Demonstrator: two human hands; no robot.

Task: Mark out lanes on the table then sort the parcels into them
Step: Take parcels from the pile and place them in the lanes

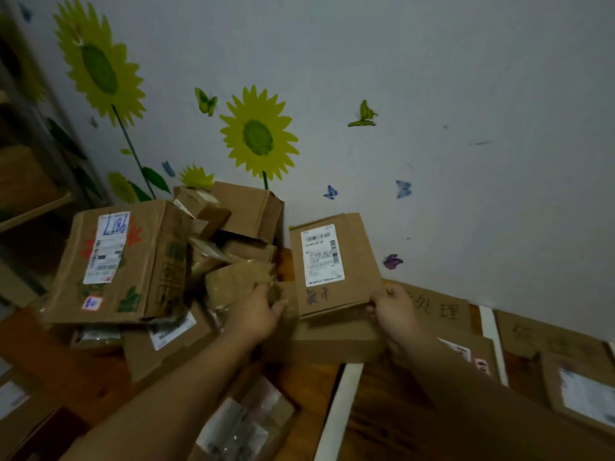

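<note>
Centre frame: pinched flat parcel [332, 264], stiff and probably light, by lower corner with right hand [396, 307]; couldn't tell left hand [259, 311] grip.

Both bare forearms reach forward from the lower edge. Left hand [258, 311] back-up, fingers pointing ahead, thumb out to the right; grasp blurred, unclear. Right hand [394, 306] fingers curled, pinching corner of flat box [332, 267].

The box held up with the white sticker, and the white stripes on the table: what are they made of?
The box in the right hand looks like brown cardboard, matte, with creased edges. Its sticker seems printed paper: a barcode shows. The stripes look like white tape, flat and matte; paper strips are possible.
</note>
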